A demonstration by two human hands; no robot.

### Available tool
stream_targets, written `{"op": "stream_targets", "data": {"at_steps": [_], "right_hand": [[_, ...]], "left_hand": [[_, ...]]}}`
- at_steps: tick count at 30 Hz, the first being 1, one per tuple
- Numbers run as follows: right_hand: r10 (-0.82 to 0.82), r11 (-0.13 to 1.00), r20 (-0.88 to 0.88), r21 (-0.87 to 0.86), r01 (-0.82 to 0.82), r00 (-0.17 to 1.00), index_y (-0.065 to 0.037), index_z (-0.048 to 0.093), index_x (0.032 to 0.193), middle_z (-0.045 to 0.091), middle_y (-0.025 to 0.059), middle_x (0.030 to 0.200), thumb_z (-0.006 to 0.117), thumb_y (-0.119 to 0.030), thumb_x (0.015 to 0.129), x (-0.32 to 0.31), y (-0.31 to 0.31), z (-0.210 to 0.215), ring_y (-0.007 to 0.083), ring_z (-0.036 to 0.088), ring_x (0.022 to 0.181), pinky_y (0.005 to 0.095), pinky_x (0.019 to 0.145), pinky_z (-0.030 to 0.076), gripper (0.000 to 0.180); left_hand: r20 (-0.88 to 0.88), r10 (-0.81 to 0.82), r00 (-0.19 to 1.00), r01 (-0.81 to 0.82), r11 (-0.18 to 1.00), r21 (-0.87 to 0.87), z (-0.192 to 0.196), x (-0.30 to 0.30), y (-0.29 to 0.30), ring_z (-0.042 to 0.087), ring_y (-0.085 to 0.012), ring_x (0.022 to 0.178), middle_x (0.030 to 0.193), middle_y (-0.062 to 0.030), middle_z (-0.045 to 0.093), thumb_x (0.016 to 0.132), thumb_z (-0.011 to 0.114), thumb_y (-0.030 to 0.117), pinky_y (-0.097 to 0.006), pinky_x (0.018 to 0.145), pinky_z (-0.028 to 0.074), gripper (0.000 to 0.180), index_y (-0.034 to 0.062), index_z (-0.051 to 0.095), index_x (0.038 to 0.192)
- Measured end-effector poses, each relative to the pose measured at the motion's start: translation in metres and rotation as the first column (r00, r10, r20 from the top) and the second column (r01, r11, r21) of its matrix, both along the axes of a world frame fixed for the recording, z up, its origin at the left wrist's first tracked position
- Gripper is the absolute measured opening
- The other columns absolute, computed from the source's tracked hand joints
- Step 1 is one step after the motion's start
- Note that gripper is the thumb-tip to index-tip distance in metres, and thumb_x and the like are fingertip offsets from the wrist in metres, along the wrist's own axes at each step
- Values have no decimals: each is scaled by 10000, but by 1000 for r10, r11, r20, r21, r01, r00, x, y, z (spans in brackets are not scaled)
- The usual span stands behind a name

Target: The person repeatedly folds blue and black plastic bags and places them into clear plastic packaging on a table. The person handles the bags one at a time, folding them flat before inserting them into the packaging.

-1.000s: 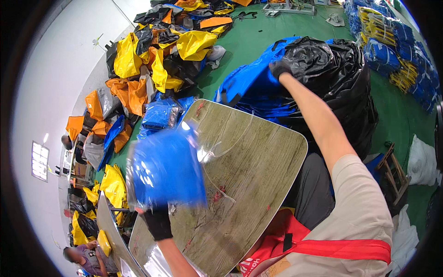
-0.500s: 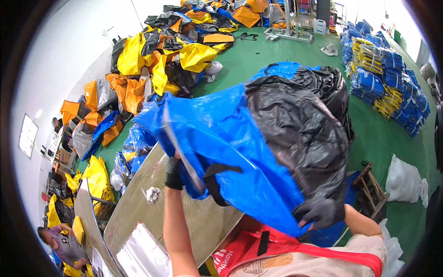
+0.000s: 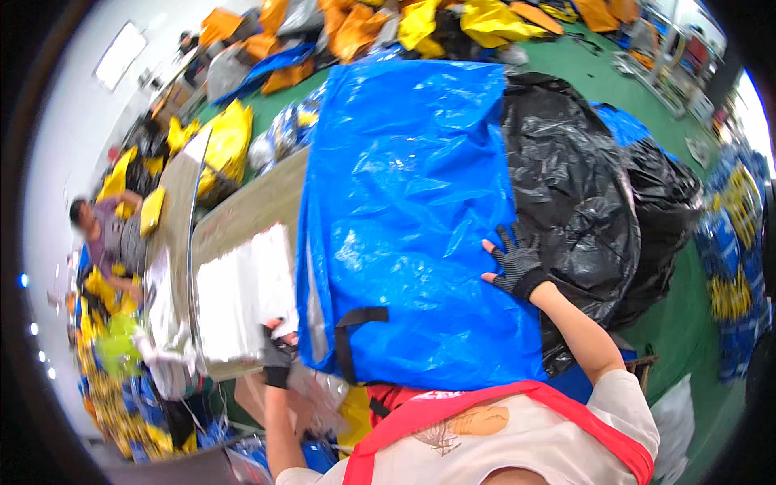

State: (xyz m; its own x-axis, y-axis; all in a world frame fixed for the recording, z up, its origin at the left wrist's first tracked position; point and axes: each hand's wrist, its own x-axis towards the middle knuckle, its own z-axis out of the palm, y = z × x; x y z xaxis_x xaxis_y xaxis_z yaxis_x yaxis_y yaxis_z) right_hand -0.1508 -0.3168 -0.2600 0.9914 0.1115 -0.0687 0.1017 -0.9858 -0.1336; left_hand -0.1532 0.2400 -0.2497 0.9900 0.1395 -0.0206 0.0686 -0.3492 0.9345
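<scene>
A large blue woven plastic bag (image 3: 412, 226) with a black strap (image 3: 356, 323) lies spread flat over the table (image 3: 259, 202) in front of me. My right hand (image 3: 513, 263), in a black fingerless glove, rests flat with fingers apart on the bag's right edge, beside a bulging black plastic sack (image 3: 582, 186). My left hand (image 3: 277, 356), also gloved, is curled on the bag's lower left edge, next to a stack of white plastic sheets (image 3: 238, 295).
Another person (image 3: 105, 234) sits at the far left among yellow bags. Heaps of yellow and orange bags (image 3: 388, 20) cover the green floor at the back. Blue and yellow bundles (image 3: 735, 267) stand at the right.
The blue bag, held up in the air before, now lies spread flat on the table. My right hand has moved from its lower corner onto its right edge.
</scene>
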Motion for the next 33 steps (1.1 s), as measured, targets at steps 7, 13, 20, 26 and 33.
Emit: {"op": "stream_targets", "data": {"at_steps": [7,13,20,26,33], "right_hand": [[-63,996,-16,-72,62,998,-254,358,1423,214,141,1516,502,-657,804,-3,8,8,376,109,1413,720,1013,83,752],[-31,995,-18,-97,29,999,-270,308,1445,183,140,1531,510,-648,803,-2,8,0,380,102,1415,708,1021,84,771],[2,996,44,-94,3,999,-269,338,1432,198,154,1522,487,-636,826,-11,-6,9,388,105,1411,666,1058,22,724],[109,993,-398,83,-82,911,-234,472,1331,425,184,1378,502,-609,824,38,-28,64,383,375,1281,511,1030,311,632],[-589,798,171,-32,602,790,-85,520,1254,536,249,1244,657,-598,707,215,-226,77,369,524,1152,453,960,417,761]], "left_hand": [[542,197,817,-544,577,609,-56,-96,-106,526,-357,951,1046,-182,525,680,765,192,-400,850,442,477,33,557,1079],[455,404,794,-536,818,209,-28,-98,-67,590,-225,902,978,-137,618,856,671,159,-335,803,466,248,7,614,1043],[188,385,904,-428,823,373,8,-68,3,569,-254,874,965,-188,622,918,595,337,-360,816,462,419,-47,576,1084],[-169,-123,978,190,187,964,41,12,-24,515,-420,1032,1063,-262,536,796,636,357,-494,929,398,541,9,497,1186],[134,-795,592,231,327,917,54,152,-274,311,-393,1333,1381,-184,431,845,535,551,-539,1106,155,629,118,493,1299]]}}
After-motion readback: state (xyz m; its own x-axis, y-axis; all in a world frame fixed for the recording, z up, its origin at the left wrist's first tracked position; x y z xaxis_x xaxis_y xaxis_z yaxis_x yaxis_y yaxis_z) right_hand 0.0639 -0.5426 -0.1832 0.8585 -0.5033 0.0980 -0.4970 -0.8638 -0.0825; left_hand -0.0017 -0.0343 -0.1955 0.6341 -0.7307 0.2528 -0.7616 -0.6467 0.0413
